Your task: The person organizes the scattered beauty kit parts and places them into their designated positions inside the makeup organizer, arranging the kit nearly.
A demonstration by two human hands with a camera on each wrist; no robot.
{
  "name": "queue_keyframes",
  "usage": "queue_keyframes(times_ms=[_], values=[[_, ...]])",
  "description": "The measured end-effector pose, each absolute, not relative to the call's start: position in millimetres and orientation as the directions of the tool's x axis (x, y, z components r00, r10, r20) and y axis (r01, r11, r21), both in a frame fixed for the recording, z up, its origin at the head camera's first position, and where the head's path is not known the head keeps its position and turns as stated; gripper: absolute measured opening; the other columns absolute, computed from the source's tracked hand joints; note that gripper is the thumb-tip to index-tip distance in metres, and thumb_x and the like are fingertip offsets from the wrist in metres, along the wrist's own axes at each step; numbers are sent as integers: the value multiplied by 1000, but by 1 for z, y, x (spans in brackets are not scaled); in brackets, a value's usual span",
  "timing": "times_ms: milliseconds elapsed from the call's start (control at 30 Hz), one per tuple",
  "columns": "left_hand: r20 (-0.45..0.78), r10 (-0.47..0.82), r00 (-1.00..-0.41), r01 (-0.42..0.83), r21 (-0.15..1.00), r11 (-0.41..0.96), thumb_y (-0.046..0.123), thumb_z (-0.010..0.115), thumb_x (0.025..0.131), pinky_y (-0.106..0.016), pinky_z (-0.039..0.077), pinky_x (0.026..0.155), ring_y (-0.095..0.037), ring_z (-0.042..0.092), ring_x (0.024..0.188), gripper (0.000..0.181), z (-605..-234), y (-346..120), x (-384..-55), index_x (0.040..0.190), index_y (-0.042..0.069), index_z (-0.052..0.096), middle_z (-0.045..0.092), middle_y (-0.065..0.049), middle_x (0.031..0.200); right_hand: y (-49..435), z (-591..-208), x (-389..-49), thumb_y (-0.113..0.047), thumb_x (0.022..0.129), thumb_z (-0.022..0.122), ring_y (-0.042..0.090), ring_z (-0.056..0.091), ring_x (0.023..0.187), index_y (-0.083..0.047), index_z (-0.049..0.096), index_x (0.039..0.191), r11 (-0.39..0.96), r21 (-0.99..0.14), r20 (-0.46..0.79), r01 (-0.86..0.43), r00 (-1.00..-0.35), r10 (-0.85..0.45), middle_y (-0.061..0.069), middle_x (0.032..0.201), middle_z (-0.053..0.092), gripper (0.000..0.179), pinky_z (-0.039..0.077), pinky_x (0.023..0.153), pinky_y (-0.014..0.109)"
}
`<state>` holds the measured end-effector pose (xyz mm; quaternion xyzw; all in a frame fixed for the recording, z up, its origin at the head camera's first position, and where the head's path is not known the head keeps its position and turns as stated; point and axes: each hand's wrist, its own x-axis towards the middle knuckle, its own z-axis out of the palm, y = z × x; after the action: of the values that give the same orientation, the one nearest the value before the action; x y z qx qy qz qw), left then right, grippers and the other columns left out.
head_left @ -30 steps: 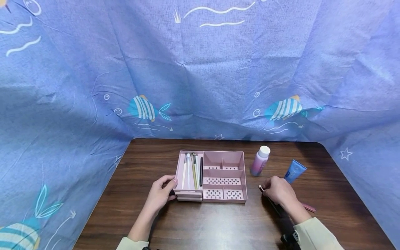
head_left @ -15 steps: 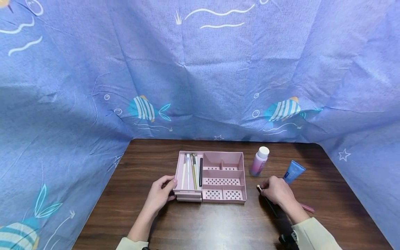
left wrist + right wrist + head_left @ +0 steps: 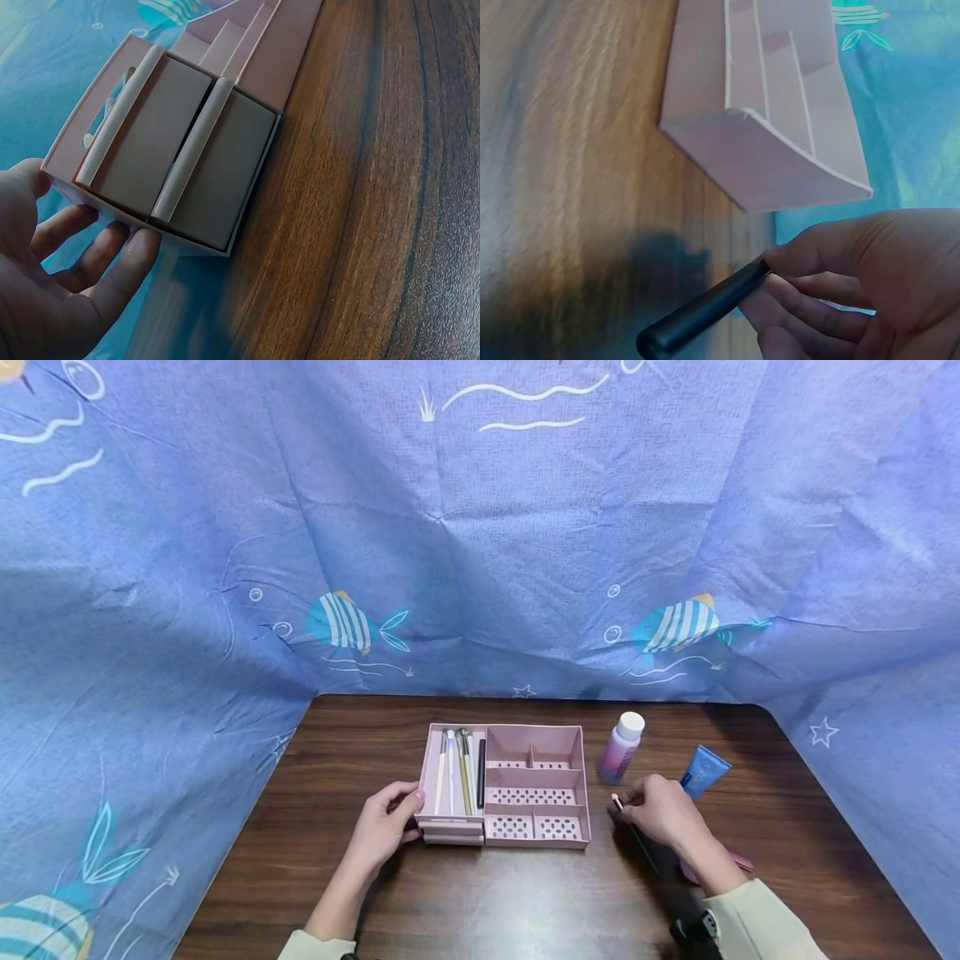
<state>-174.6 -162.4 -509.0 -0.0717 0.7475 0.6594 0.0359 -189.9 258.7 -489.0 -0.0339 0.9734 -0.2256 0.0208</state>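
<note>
Over the brown wood-grain desk (image 3: 322,777), the left hand (image 3: 380,828) is resting a loosely spread grip against a pink rectangular plastic organizer (image 3: 532,777), and the right hand (image 3: 660,812) is pinching a slim black pale-tipped stick (image 3: 701,310) before a purple white-capped bottle (image 3: 618,755).

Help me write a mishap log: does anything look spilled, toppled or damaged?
Nothing stands out: the bottle stands upright, brushes lie in the organizer, the right hand holds a black stick, and no spill or damage shows; the pink item is partly hidden.

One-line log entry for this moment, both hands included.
left hand: grips pink organizer | right hand: pinches black stick | white-capped bottle: standing on table
</note>
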Motion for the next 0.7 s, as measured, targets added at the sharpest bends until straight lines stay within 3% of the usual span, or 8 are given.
queue_keyframes(times_ms=[167, 700], values=[[-154, -62, -986, -161, 979, 128, 18, 67, 100, -41, 65, 75, -19, 64, 94, 28, -508, -163, -175, 124, 4, 71, 63, -13, 108, 254, -481, -192, -13, 78, 78, 16, 65, 73, -12, 76, 84, 867, -487, 38, -106, -994, -100, -2, 76, 73, 6, 53, 64, 37], [-157, -60, -986, -163, 978, 130, 19, 67, 100, -41, 65, 75, -19, 65, 94, 29, -508, -164, -175, 124, 4, 70, 64, -14, 111, 226, -455, -201, -11, 79, 71, 12, 60, 68, -10, 78, 93, 795, -602, 62, -67, -997, -37, -3, 75, 71, 16, 50, 64, 29]])
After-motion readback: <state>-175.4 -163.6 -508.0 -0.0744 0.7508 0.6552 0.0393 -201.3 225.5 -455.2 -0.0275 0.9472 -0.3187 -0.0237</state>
